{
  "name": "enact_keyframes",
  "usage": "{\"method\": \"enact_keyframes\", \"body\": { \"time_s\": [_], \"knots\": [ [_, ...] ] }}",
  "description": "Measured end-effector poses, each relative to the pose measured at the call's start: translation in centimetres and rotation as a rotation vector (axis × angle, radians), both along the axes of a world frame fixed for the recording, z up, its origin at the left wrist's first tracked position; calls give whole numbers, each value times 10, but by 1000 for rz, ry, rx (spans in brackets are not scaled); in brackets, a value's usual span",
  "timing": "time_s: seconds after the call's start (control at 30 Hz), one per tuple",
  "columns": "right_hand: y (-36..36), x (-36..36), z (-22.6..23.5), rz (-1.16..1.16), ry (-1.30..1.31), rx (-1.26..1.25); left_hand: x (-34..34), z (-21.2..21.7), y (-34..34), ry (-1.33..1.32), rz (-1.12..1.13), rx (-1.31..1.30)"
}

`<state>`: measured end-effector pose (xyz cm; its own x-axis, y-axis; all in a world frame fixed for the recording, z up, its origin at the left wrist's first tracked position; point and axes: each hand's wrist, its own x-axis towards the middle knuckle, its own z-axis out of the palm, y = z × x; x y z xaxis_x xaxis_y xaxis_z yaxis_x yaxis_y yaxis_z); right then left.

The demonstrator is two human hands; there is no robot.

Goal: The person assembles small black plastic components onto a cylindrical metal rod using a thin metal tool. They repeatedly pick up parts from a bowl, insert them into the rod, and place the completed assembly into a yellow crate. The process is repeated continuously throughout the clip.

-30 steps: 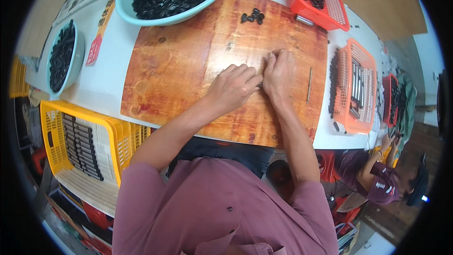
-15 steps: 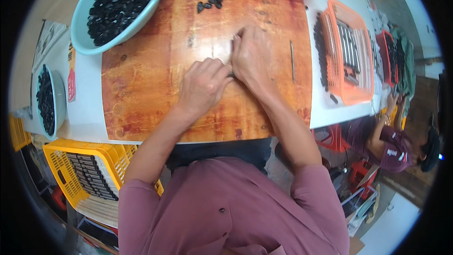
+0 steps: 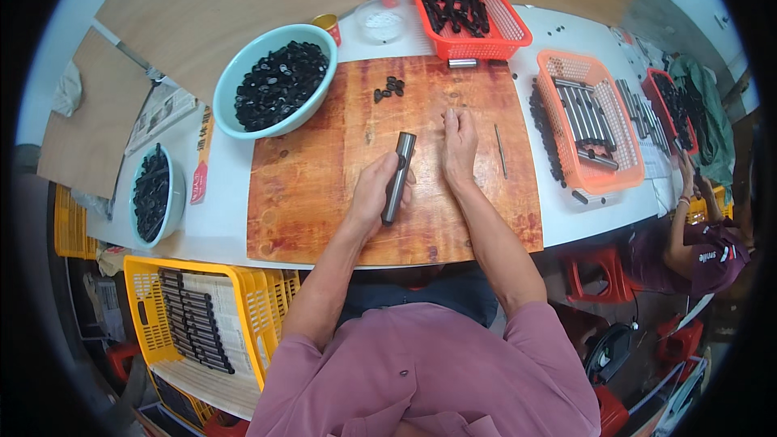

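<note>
My left hand (image 3: 371,192) is wrapped round a grey metal tube (image 3: 399,174) with a black lower end, held at a slant over the wooden board (image 3: 316,222). To its right, my right hand (image 3: 460,150) is held apart from the tube, its fingers curled and the thumb pressed to them. Whatever it may hold is hidden. A thin metal rod (image 3: 501,150) lies on the board just right of that hand. Toward the far side of the board sits a small cluster of black oval pieces (image 3: 390,89).
A pale blue basin (image 3: 225,105) of black pieces stands far left, a smaller basin (image 3: 173,209) nearer. Red (image 3: 518,32) and orange (image 3: 633,163) baskets hold black parts and metal tubes. A yellow crate (image 3: 139,307) is low left. A co-worker (image 3: 696,251) sits at right.
My hands were together over the board, the right one blurred. Now they are apart, and the tube shows plainly in my left hand. The view has tilted to take in more of the far side.
</note>
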<state>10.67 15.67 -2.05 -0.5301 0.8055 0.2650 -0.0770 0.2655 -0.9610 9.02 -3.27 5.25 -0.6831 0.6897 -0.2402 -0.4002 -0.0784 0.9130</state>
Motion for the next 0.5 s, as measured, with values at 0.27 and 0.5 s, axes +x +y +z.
{"method": "enact_keyframes", "body": {
  "time_s": [0.27, 0.5],
  "knots": [
    [-3, 1, -2, 32, -44, 35, 42, 5, -27, 329, -10, 125],
    [-5, 1, -2, 37, -37, 50, 55, 10, -30, 546, 48, 247]
  ]
}}
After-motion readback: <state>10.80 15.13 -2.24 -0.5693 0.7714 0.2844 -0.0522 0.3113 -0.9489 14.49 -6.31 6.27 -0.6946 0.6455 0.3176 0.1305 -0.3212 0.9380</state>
